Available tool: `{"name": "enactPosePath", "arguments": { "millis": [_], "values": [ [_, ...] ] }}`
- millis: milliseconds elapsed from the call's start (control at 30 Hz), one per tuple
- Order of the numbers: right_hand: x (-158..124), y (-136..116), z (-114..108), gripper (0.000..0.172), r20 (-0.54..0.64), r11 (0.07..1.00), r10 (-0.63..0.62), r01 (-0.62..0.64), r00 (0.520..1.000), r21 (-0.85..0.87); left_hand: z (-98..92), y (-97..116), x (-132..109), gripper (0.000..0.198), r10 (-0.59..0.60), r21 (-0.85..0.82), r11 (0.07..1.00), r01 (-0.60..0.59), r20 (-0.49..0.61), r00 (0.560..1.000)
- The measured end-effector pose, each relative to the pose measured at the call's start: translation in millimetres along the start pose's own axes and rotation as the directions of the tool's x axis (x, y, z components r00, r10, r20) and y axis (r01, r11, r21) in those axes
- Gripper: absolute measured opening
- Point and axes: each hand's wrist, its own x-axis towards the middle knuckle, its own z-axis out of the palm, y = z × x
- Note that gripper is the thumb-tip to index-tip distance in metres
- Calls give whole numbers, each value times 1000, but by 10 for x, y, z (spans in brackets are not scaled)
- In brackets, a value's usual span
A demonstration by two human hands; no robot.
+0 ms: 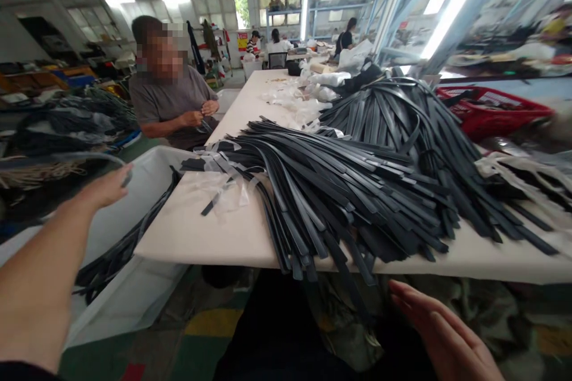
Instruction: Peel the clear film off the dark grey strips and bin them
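Observation:
My left hand [109,187] reaches out over a white plastic bin at the left, its fingers closed on one end of a dark strap [80,156]. The strap trails off to the left and is smeared by motion. Several similar straps lie inside the bin. My right hand [440,324] is low at the right, just off the table's front edge, fingers stretched out and holding nothing. Closest to it is a big fanned pile of black straps [339,184], some ends hanging over the edge. Behind that pile a second bundle of straps [379,110] spreads out.
The white bin [134,303] stands against the left end of the pale table [192,238]. Clear plastic wrapping [227,196] lies near that end. A red basket [496,110] sits at the right. Across the table's corner a co-worker [172,95] sits, hands together.

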Motion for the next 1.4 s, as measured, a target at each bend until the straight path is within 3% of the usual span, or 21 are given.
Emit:
{"name": "enactPosePath", "arguments": {
  "millis": [100,200,333,467,600,733,867,1033,1100,1167,1233,1300,1400],
  "values": [
    [-32,-22,84,36,31,998,-10,12,999,-60,540,171,-81,49,55,12,998,-57,138,989],
    [-63,35,18,36,19,994,14,-12,1000,-104,737,345,-169,45,49,32,998,-55,154,987],
    [-89,111,-39,37,-18,994,29,-31,999,-101,598,579,-186,43,29,37,999,-30,45,999],
    [-119,228,33,35,-5,993,1,-1,1000,-118,473,1023,-223,44,181,-36,982,-185,-97,979],
    [-170,383,136,28,81,990,-8,20,997,-139,618,1644,-353,31,378,-129,913,-387,-89,922],
    [-255,425,199,26,142,986,-12,35,990,-162,870,2132,-481,25,442,-230,863,-451,-91,892],
    [-344,399,178,26,122,982,-35,56,992,-178,980,2340,-521,14,413,-353,830,-432,-132,901],
    [-345,407,40,24,47,977,-71,79,996,-196,724,2397,-741,23,298,-553,750,-362,-206,932],
    [-299,350,31,24,2,975,-88,86,996,-206,568,2445,-989,25,229,-731,606,-314,-217,949],
    [-236,207,104,22,2,972,-123,121,992,-200,455,2525,-1309,24,173,-927,307,-218,-171,970],
    [-166,-23,277,22,88,968,-164,177,983,-177,408,2627,-1649,23,154,-997,4,-75,-74,985],
    [-93,-297,537,23,244,961,-184,226,952,-158,418,2724,-1958,21,185,-992,-117,50,28,982],
    [23,-648,1005,26,493,947,-158,273,855,-171,467,2825,-2286,17,278,-977,-113,183,146,949]
  ]
}}
